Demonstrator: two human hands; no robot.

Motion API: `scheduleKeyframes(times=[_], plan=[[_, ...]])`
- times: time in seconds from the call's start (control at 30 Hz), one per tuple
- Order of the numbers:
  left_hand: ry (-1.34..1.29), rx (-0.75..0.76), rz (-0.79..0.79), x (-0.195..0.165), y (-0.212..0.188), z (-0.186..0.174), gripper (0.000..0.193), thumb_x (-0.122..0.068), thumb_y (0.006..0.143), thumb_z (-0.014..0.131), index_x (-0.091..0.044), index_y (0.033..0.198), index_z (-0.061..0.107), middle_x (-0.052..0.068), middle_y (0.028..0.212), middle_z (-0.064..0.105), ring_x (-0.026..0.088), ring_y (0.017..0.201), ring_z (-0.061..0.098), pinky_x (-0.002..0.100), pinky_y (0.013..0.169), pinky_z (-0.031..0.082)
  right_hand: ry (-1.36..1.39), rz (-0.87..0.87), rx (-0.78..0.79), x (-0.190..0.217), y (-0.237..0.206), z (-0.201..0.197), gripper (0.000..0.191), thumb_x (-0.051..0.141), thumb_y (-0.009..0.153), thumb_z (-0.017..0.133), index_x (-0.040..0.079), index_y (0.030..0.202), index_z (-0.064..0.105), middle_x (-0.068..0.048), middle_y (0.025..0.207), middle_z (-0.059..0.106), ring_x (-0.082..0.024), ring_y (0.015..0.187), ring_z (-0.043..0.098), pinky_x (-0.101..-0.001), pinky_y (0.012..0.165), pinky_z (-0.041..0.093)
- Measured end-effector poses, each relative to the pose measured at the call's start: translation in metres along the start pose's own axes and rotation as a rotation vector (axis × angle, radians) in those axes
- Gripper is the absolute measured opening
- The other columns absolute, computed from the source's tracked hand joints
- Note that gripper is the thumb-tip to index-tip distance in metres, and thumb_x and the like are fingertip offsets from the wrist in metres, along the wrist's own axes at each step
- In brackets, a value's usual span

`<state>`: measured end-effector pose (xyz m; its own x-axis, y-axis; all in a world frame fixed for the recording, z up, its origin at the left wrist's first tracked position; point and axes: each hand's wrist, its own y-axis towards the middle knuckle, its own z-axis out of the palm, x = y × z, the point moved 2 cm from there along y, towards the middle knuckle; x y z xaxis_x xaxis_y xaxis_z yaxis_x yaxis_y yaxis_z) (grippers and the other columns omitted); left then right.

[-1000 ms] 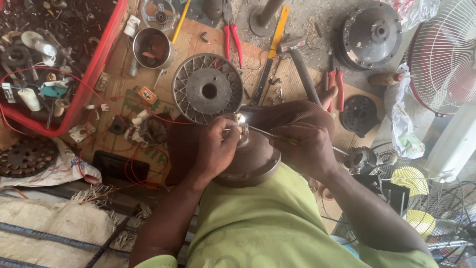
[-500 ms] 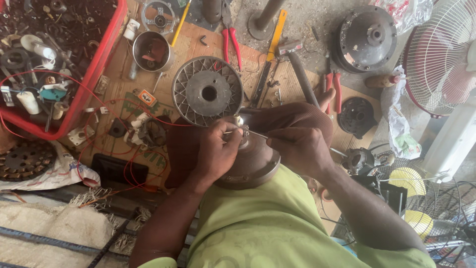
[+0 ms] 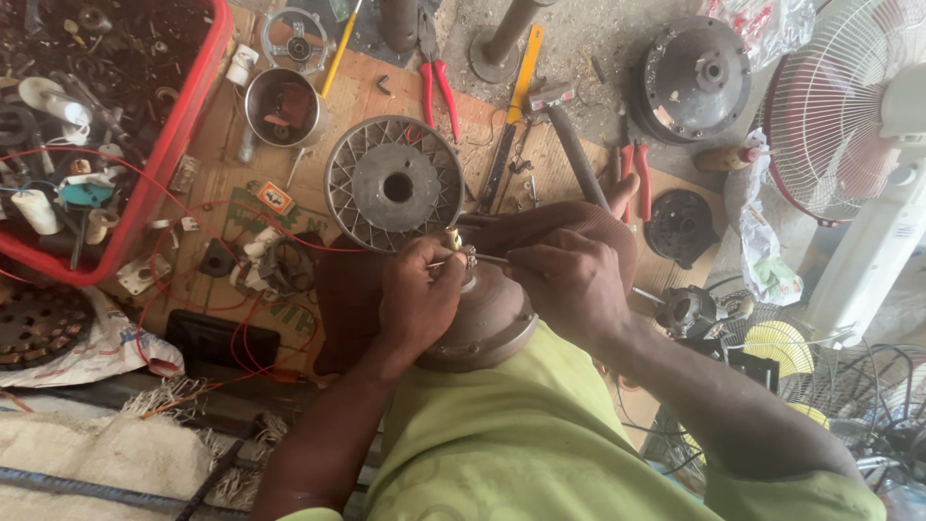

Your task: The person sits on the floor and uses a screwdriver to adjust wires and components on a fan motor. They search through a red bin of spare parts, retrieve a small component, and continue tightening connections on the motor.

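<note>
Where hands crowd: ribbed wheel beyond.

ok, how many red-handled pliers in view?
2. One pair of red-handled pliers lies above the round slotted fan cover; a second pair lies right of it, past the right hand. Clutter may hide more.

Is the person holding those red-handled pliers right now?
No; the red-handled pliers lie untouched on the board, while the left hand and right hand work on the round motor housing.
</note>
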<state>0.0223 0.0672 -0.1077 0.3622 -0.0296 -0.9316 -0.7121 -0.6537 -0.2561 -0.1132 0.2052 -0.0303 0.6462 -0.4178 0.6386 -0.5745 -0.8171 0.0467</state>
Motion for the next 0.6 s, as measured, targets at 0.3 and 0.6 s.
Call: scheduleKeyframes(times=[0.3, 0.6], plan=[[-0.015, -0.023, 0.025, 0.008, 0.000, 0.003, 0.017, -0.014, 0.088, 0.071, 0.002, 0.084, 0.069, 0.013, 0.099, 0.071, 0.021, 0.080, 0.074, 0.034, 0.067, 0.059, -0.178, 0.411, 0.409, -0.007, 0.013, 0.007, 0.032, 0.035, 0.097, 0.064, 0.009, 0.086, 0.079, -0.017, 0.079, 0.075, -0.035, 0.076, 0.073, -0.0462, 0.076, 0.058], [0.017, -0.043, 0.018, 0.017, 0.003, 0.005, 0.019, -0.017, 0.090, 0.072, 0.002, 0.086, 0.070, 0.013, 0.089, 0.073, 0.020, 0.076, 0.074, 0.033, 0.067, 0.057, 0.262, -0.237, 0.192, -0.013, 0.024, -0.003, 0.024, 0.012, 0.074, 0.073, 0.005, 0.096, 0.078, -0.012, 0.111, 0.076, -0.031, 0.100, 0.073, -0.0396, 0.090, 0.058]])
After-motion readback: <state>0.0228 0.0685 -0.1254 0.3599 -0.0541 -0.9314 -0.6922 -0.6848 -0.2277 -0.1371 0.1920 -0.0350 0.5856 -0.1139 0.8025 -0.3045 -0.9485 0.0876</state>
